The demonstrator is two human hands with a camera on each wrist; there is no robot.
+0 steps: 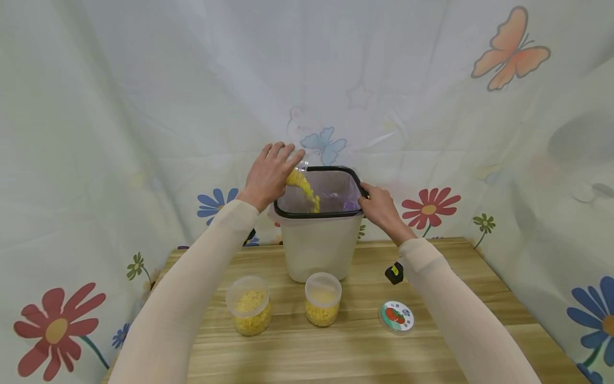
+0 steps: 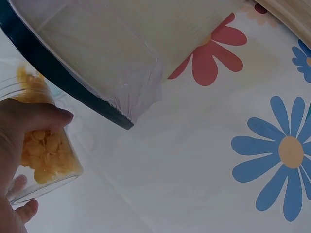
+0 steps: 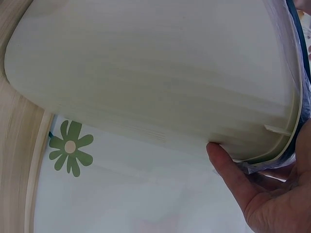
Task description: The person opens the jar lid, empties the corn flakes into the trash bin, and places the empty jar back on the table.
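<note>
My left hand grips a clear plastic jar and holds it tilted over the trash can. Yellow flakes spill from its mouth into the can, while more flakes remain inside the jar. The can is off-white with a black rim and a thin translucent liner bag folded over the edge. On the can's right side, my right hand holds the rim, its thumb against the outer wall in the right wrist view.
Two clear tubs, the left tub and the middle tub, stand in front of the can with yellow pieces inside. To their right lies a round lid with a tomato picture. Behind the wooden table hangs a flower-printed curtain.
</note>
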